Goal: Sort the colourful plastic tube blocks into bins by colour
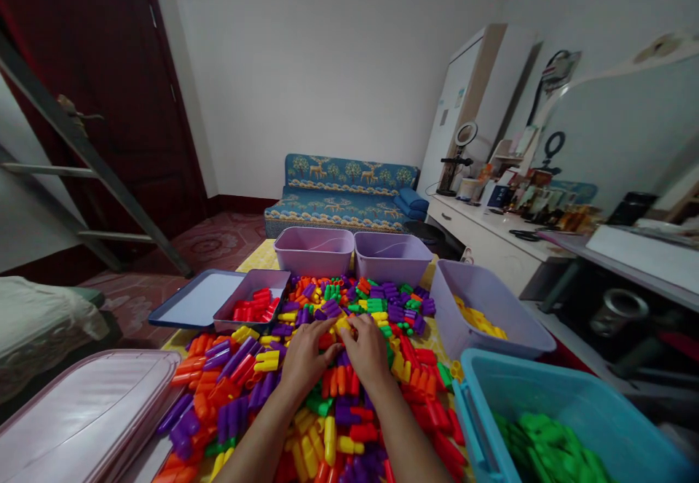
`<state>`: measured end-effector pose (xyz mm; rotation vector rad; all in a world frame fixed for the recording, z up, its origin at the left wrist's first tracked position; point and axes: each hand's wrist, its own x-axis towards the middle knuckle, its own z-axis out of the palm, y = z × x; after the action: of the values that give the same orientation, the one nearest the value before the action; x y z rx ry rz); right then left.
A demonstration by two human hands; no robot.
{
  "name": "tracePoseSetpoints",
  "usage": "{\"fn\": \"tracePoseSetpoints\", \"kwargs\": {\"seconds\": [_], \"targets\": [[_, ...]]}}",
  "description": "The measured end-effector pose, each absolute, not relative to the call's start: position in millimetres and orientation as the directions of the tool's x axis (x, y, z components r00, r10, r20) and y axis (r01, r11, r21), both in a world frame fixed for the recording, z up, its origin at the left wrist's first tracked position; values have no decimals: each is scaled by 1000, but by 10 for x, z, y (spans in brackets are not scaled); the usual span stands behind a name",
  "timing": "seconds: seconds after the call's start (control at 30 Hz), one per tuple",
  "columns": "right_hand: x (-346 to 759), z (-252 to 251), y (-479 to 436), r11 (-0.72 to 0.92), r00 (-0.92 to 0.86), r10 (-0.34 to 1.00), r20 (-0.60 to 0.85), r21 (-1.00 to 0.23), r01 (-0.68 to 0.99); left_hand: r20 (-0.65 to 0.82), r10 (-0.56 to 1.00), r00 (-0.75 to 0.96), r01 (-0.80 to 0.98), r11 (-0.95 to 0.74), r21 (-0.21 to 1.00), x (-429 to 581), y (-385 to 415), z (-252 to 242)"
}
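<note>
A spread of plastic tube-shaped pieces [330, 436] in red, orange, yellow, green and purple covers the table, many joined side by side in clusters. Over its middle, my left hand [303, 352] is open, with fingers stretched forward and the thumb apart, its fingertips near a yellow plastic piece [343, 323]. Close beside it, my right hand [367, 348] has thumb and index finger closing on that yellow piece; the other fingertips are partly hidden. A red and orange cluster [339, 381] lies below, between my wrists.
Purple bins [314, 257] stand along the far edge. At left, a smaller tray [221, 323] holds red pieces, beside a blue-rimmed lid [194, 297]. At right, a lilac bin [491, 297] holds yellow pieces and a turquoise bin [551, 374] green ones. Stacked lids [92, 410] lie near left.
</note>
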<state>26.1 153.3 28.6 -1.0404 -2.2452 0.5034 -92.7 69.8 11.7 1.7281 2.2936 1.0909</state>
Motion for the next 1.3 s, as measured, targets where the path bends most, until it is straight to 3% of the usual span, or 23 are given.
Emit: {"fn": "tracePoseSetpoints", "kwargs": {"seconds": [0.23,0.4,0.5,0.6,0.7,0.77,0.83,0.93,1.0,1.1,1.2,1.3], "targets": [[345,198,1463,517,-400,831,388,-803,296,367,860,-354,833,112,543,-939,722,66],[390,271,1587,193,-295,929,222,-973,-124,377,868,-324,843,83,532,-947,718,56],[499,478,1746,39,-88,993,85,-902,-430,369,871,-325,841,88,533,-953,716,52],[643,776,1916,152,184,982,37,-735,-661,370,871,-323,843,87,530,-957,717,52],[716,974,2011,272,293,953,78,-648,-711,382,869,-316,848,78,524,-960,720,44],[694,956,1996,228,229,969,91,-686,-691,390,866,-315,849,74,523,-960,722,34],[630,814,1914,142,91,990,109,-802,-580,398,862,-314,849,68,523,-958,723,28],[531,495,1701,178,-186,961,204,-973,-150,411,854,-319,845,60,531,-947,720,38],[496,320,1540,368,-358,887,293,-915,165,412,849,-331,838,64,542,-939,716,51],[480,199,1360,575,-521,790,323,-686,446,403,837,-370,817,86,570,-932,710,63],[468,187,1320,595,-552,784,283,-594,542,387,822,-417,776,100,623,-930,704,55],[453,173,1372,575,-526,799,291,-626,527,380,794,-475,698,77,712,-932,699,36]]}}
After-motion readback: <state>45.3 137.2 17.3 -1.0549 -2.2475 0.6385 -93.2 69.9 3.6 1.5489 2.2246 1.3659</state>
